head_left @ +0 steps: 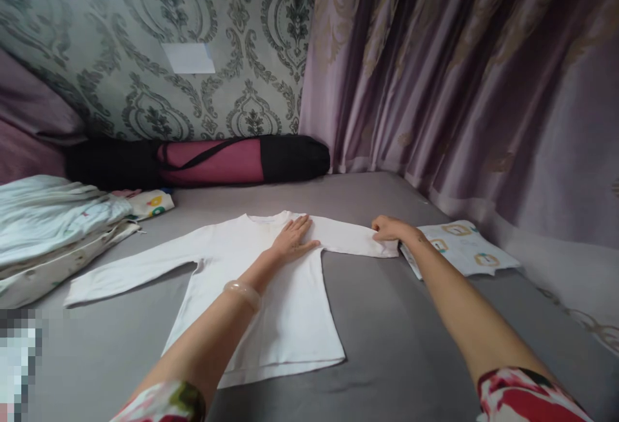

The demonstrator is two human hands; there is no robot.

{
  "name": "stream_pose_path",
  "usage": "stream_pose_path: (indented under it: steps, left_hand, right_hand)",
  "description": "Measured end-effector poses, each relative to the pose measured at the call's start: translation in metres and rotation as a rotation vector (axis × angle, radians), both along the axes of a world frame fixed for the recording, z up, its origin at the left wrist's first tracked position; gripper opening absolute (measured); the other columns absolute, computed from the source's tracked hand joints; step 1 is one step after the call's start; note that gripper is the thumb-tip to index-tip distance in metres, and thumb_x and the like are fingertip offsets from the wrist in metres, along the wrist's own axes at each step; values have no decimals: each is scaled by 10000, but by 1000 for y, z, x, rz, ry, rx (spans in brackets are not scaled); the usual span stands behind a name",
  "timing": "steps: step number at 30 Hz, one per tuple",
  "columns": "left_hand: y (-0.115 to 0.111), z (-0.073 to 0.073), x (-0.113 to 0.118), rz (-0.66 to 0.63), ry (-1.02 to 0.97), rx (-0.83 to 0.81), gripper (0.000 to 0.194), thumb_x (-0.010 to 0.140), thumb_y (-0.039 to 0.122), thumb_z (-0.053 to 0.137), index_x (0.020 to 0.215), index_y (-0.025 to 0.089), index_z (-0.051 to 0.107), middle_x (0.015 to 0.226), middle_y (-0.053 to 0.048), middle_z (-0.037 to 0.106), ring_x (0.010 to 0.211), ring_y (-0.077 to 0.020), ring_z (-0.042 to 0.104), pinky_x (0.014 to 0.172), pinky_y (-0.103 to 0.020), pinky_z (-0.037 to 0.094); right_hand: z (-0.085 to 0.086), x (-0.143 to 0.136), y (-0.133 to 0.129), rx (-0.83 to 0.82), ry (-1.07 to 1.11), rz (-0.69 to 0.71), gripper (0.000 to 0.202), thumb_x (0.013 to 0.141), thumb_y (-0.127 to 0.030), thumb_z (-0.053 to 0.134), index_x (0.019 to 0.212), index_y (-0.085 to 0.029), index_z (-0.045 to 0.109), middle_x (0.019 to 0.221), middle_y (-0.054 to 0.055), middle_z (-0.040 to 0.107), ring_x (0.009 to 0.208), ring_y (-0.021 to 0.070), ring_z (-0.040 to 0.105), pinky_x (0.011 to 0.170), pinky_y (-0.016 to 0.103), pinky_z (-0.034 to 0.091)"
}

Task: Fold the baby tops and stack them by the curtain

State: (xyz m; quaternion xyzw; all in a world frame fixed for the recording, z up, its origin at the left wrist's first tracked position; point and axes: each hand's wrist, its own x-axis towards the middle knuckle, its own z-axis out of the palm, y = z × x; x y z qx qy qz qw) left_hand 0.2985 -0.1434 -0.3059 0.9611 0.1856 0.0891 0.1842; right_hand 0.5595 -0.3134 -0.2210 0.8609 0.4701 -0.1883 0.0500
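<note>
A white long-sleeved shirt (285,306) lies spread flat on the grey bed sheet (387,319), its neckline away from me and both sleeves stretched out sideways. My left hand (293,239) rests flat on the shirt's chest near the right shoulder, fingers spread. At the cuff end of the right-hand sleeve, my right hand (391,228) is closed with its fingers pinching the sleeve fabric. A pale bangle circles my left wrist. Part of the shirt's body is hidden under my left forearm.
A folded white patterned cloth (464,248) lies just beyond my right wrist. Piled fabrics (53,222) sit at the left. Along the wall stretches a long black and maroon bag (213,160). Purple curtains (435,73) hang at the right.
</note>
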Motion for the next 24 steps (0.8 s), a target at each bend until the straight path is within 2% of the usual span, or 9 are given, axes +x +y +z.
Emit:
stream_pose_path:
  steps: [2, 4, 8, 10, 13, 17, 21, 24]
  left_hand:
    - [-1, 3, -1, 0, 14, -5, 836, 886, 694, 381, 1485, 113, 325, 1588, -173, 220, 1477, -292, 178, 1195, -458, 135]
    - [-2, 6, -1, -1, 31, -6, 881, 865, 714, 401, 1491, 100, 312, 1589, -183, 209, 1478, -302, 165, 1194, -458, 133]
    - [-4, 11, -2, 0, 58, -13, 921, 850, 714, 430, 1504, 87, 272, 1592, -194, 189, 1480, -318, 144, 1193, -459, 127]
    - [-4, 12, -1, 3, 68, -21, 921, 845, 715, 436, 1507, 96, 267, 1596, -188, 181, 1482, -320, 129, 1193, -459, 122]
    - [-5, 13, -1, 14, 88, -34, 937, 829, 721, 457, 1510, 108, 260, 1602, -177, 176, 1484, -320, 121, 1192, -457, 114]
    - [-3, 18, 3, 20, 128, -27, 965, 801, 724, 499, 1511, 119, 255, 1601, -175, 185, 1468, -347, 153, 1175, -470, 149]
    - [3, 31, 12, 38, 217, 13, 994, 707, 764, 572, 1484, 195, 328, 1574, -180, 234, 1401, -417, 242, 1105, -546, 243]
    - [8, 41, 20, 34, 292, 32, 1046, 613, 803, 622, 1459, 238, 379, 1535, -195, 280, 1369, -439, 275, 1074, -577, 265]
  right_hand:
    - [4, 2, -2, 35, 26, -12, 141, 656, -176, 644, 786, -174, 699, 731, 11, 663, 702, 156, 593, 583, 227, 358]
    - [6, 4, -6, 161, 130, -71, 102, 672, -228, 651, 751, -169, 677, 687, -6, 636, 668, 140, 568, 553, 215, 352]
    - [5, 1, -15, 604, 690, -289, 168, 650, -299, 708, 740, -173, 643, 652, -18, 638, 597, 114, 559, 534, 201, 394]
    - [6, -7, -17, 746, 925, -390, 204, 632, -290, 747, 772, -180, 647, 687, -10, 672, 582, 109, 581, 546, 204, 434]
    - [13, -24, -10, 889, 1131, -511, 213, 618, -215, 772, 798, -186, 660, 730, 5, 709, 608, 120, 628, 596, 217, 498]
    - [24, -49, 14, 982, 1336, -533, 172, 650, -166, 752, 802, -178, 671, 708, -10, 711, 603, 114, 638, 591, 201, 511]
    - [30, -73, 47, 971, 1464, -498, 125, 680, -195, 759, 729, -174, 646, 606, -33, 663, 525, 98, 590, 519, 186, 479]
    - [28, -94, 71, 944, 1523, -429, 137, 688, -191, 764, 724, -175, 633, 589, -37, 647, 496, 90, 560, 474, 180, 451]
